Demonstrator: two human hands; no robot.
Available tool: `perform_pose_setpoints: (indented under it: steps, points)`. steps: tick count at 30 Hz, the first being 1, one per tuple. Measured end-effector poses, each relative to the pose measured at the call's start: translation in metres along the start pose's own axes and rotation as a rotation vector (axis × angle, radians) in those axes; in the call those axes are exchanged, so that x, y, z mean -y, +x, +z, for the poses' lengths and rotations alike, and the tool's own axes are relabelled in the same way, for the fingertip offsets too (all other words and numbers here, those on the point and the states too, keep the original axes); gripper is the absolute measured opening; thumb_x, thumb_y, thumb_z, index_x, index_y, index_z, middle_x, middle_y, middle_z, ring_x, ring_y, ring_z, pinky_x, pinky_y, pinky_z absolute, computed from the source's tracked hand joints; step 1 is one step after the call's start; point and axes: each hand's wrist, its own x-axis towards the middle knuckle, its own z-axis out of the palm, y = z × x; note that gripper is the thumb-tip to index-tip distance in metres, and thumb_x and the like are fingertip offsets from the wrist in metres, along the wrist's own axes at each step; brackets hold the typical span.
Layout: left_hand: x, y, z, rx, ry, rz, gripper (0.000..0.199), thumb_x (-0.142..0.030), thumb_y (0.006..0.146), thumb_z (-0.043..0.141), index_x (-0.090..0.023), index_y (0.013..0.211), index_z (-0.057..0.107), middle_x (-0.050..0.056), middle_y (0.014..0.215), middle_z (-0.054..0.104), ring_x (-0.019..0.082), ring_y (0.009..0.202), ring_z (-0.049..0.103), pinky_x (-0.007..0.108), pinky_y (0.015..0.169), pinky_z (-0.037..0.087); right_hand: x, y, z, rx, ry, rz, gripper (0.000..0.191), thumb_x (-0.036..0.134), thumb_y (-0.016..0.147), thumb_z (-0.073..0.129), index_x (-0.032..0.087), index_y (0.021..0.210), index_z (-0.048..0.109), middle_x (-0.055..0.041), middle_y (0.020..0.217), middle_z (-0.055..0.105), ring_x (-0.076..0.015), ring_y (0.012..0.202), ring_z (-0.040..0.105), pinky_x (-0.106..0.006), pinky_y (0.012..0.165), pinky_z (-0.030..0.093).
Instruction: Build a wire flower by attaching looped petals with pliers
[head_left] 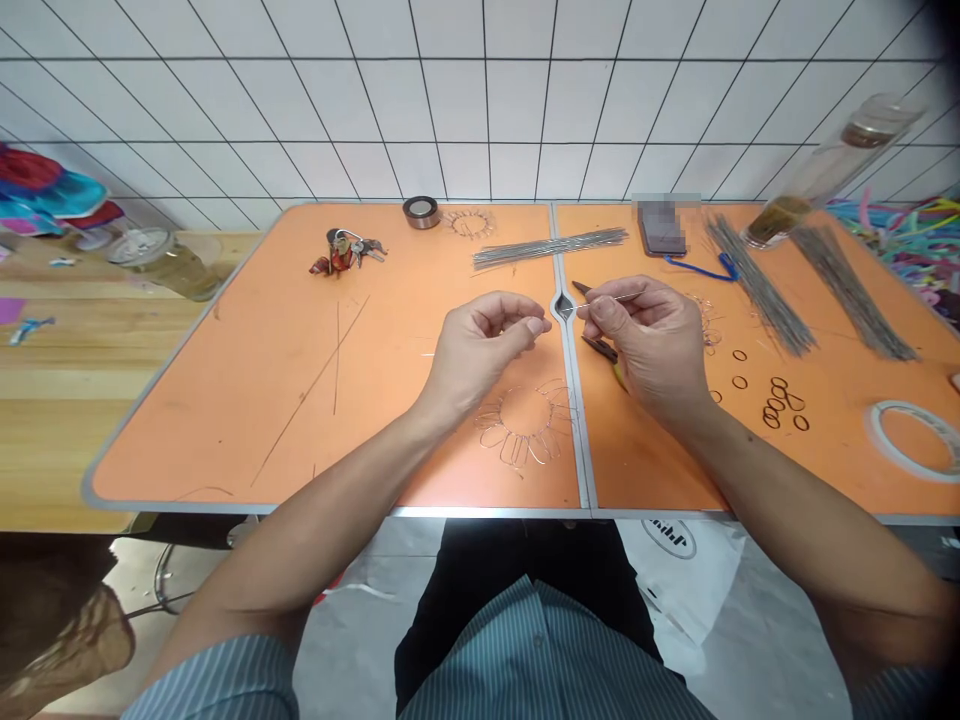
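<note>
The right hand (660,345) pinches a wire (628,296) roughly parallel to the tabletop's (187,400) front edge, pointing toward the left hand (476,345), whose narrowed fingers' (534,326) contents cannot be determined.

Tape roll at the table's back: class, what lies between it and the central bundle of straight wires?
In the head view, a ring of looped thin wire lies between the tape roll and the wire bundle.

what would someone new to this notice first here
Probably the bright orange table across the middle. Near its seam, the right hand pinches a thin wire, the left hand close by. Lower in view lies a flower-like wire ring; grey wire bundles lie at right.
</note>
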Motion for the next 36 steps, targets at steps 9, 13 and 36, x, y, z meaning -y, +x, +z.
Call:
perform_pose_setpoints:
  steps: [9,13,36]
  points:
    - [0.008,0.0,0.001,0.042,0.161,0.1,0.007,-0.027,0.09,0.082,-0.02,0.088,0.082,0.004,0.087,0.081,0.014,0.073,0.065,0.028,0.066,0.05,0.002,-0.004,0.009,0.016,0.155,0.082,0.034,0.058,0.086,0.097,0.028,0.089,0.082,-0.0027,0.086,0.08,-0.0189,0.076,0.075,-0.037,0.077,0.066]
    - [0.009,0.0,0.002,0.03,0.185,0.142,0.005,-0.025,0.089,0.081,-0.02,0.087,0.081,0.003,0.085,0.079,0.014,0.074,0.064,0.028,0.066,0.049,0.004,-0.004,0.01,0.021,0.166,0.078,0.032,0.055,0.085,0.098,0.027,0.086,0.083,-0.0026,0.089,0.081,-0.0175,0.075,0.073,-0.036,0.076,0.066]
    - [0.008,-0.002,0.006,0.026,0.141,0.055,0.005,-0.02,0.085,0.076,-0.02,0.079,0.076,0.001,0.075,0.075,0.01,0.061,0.057,0.026,0.057,0.044,0.008,-0.01,0.016,0.061,0.189,0.013,0.033,0.054,0.092,0.093,0.026,0.089,0.077,-0.0018,0.09,0.085,-0.0146,0.073,0.073,-0.033,0.074,0.065]
